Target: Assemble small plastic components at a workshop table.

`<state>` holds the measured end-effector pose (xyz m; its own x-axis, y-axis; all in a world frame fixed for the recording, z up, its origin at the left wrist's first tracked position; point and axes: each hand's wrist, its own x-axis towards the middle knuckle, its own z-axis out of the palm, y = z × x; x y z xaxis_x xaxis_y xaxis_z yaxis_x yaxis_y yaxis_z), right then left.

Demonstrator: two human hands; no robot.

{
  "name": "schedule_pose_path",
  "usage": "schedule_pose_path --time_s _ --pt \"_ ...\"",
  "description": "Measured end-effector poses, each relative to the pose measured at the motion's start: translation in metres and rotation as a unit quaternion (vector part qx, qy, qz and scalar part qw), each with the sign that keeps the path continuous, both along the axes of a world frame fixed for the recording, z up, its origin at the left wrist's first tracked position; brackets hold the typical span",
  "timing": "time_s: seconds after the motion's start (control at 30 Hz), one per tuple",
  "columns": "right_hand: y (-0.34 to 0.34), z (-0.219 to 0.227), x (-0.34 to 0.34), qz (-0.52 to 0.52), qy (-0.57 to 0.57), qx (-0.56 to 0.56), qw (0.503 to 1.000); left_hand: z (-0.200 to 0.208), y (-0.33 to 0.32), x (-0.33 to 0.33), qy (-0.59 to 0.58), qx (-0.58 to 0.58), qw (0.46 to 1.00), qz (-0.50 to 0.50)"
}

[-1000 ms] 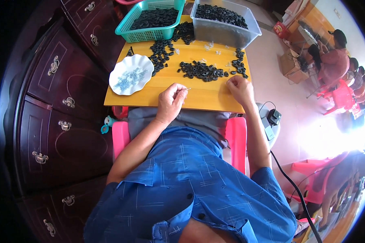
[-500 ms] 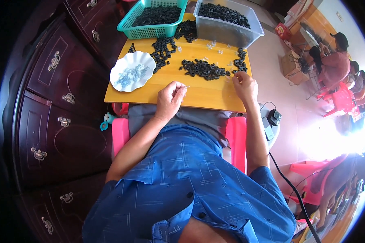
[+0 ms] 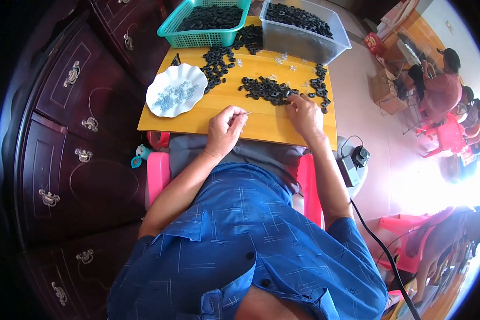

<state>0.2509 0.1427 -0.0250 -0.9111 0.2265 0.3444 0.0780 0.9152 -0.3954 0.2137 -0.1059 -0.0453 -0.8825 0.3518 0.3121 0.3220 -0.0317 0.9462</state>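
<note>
My left hand [image 3: 226,129] is closed in a pinch near the table's front edge. A small, thin, pale piece [image 3: 247,113] sticks out from between its thumb and forefinger. Over at the right end of a heap of small black rings [image 3: 266,90], my right hand [image 3: 306,118] has its fingers bent down, their tips touching the heap. What those fingertips hold, if anything, is hidden. To the left, a white scalloped plate [image 3: 197,78] bears many small clear pieces [image 3: 176,97].
On the yellow table [image 3: 186,124], a green basket [image 3: 197,38] and a clear plastic bin [image 3: 298,44], both full of black rings, stand at the back. Loose rings [image 3: 216,61] and clear bits [image 3: 279,60] lie before them. Dark drawers [image 3: 64,122] flank the left; people sit at right.
My right hand has moved left from the right edge of the table onto the end of the ring heap. The left hand keeps its pinch in nearly the same place.
</note>
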Motion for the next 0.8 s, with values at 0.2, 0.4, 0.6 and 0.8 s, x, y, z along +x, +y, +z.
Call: schedule_pose_path --time_s 0.2,0.4,0.6,0.8 --pt "-0.009 0.008 0.012 0.022 -0.036 0.012 0.999 -0.002 0.000 -0.001 0.010 0.002 1.000 0.002" --pt "-0.015 0.009 0.016 0.001 -0.031 0.030 0.999 -0.001 0.001 -0.001 0.007 -0.002 1.000 0.003" --pt "-0.012 0.008 0.032 0.046 0.014 -0.173 0.984 0.004 0.001 0.005 0.015 -0.025 1.000 0.005" --pt "-0.035 0.024 0.055 0.113 -0.145 -0.521 0.833 0.028 0.005 0.020 0.095 -0.079 0.992 -0.011"
